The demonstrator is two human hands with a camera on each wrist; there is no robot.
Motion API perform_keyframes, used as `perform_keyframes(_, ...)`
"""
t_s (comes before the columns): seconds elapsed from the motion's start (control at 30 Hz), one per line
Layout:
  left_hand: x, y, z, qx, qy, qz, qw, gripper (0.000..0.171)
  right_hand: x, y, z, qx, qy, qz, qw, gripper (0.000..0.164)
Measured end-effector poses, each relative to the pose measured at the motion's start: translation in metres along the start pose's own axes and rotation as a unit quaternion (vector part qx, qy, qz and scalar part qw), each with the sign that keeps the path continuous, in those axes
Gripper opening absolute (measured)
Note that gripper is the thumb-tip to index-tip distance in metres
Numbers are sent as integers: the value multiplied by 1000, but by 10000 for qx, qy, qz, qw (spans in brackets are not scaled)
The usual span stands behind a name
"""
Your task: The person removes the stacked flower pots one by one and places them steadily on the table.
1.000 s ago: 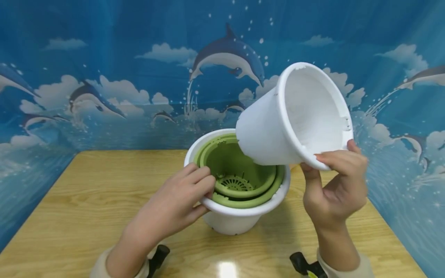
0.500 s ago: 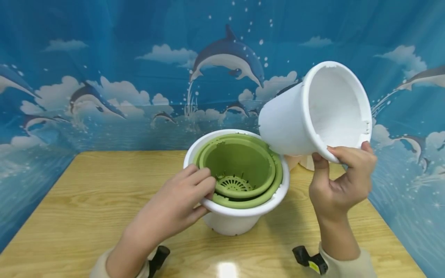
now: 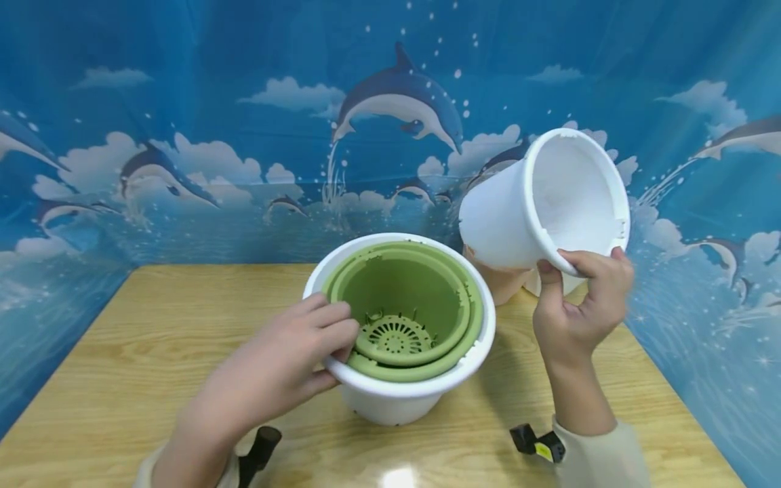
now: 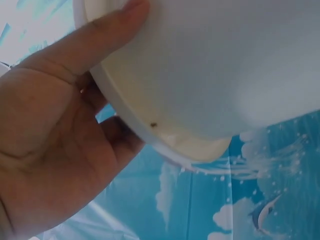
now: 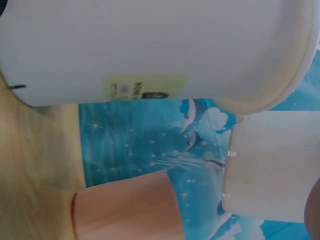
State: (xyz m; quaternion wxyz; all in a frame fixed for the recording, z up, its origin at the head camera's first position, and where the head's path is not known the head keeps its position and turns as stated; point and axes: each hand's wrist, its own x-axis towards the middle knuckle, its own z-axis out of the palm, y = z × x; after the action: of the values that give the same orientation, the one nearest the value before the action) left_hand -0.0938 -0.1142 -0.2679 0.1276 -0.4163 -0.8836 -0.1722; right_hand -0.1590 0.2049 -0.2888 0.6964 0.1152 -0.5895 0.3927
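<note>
A white plastic flowerpot [image 3: 396, 403] stands on the table with two green pots [image 3: 403, 298] nested in it, the inner one slotted at the bottom. My left hand [image 3: 274, 366] grips its left rim, fingers over the edge and thumb underneath. The left wrist view shows the same left hand [image 4: 65, 130] around the rim. My right hand [image 3: 586, 305] pinches the lower rim of a smaller white pot [image 3: 500, 217], held tilted in the air at the right, mouth toward me. In the right wrist view this smaller pot [image 5: 272, 165] appears beside a fingertip; a yellow-green label [image 5: 145, 87] marks the larger one.
A peach-coloured pot [image 3: 503, 281] stands at the back right, partly hidden behind the raised white pot; the right wrist view shows this peach pot [image 5: 127, 210] too. The wooden table [image 3: 201, 318] ends at a blue dolphin-print backdrop [image 3: 244, 135].
My right hand has carried the smaller white pot right, away from above the green pots, then slightly down and back left. The nested pots and my left hand have shifted slightly left and nearer.
</note>
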Motion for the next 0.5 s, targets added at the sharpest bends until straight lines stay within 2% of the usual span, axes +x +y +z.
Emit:
perform_keyframes(0.23,-8,-7,-11,-151,-200,80,9997,38,-17,10,0,103,-694,211,9973,45)
perform_keyframes(0.5,-18,-5,-22,-52,-483,13,9988,40,-37,17,2,241,-1671,384,9849,17)
